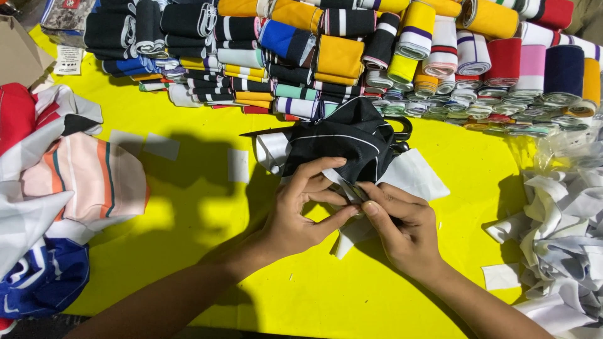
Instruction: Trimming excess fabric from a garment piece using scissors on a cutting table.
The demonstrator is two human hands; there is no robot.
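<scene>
Both hands are working at the middle of the bright yellow tabletop [188,207]. The left hand [301,216] is pinching, with curled fingers and thumb, the lower edge of a crumpled black fabric piece with thin white stripes [342,141], and the right hand [405,229] is closing its thumb and forefinger on the same edge, touching the left hand's fingertips. Under the black fabric, white fabric pieces [418,176] are lying flat on the tabletop, partly covered by both hands. Black-handled scissors [401,129] are peeking out behind the black fabric, mostly hidden by it.

Along the far edge, a long heap of folded ribbed knit bands in navy, orange, yellow, red, pink and white [352,56] is spreading across the whole width, just behind the black fabric. To the left, a pile of printed garment panels in red, white, peach and blue [56,182] is lying well apart from the hands. To the right, a heap of tangled white fabric strips [559,232] is crowding the tabletop's edge near the right hand's wrist. Small white paper rectangles [237,165] are lying scattered on the bare yellow between them.
</scene>
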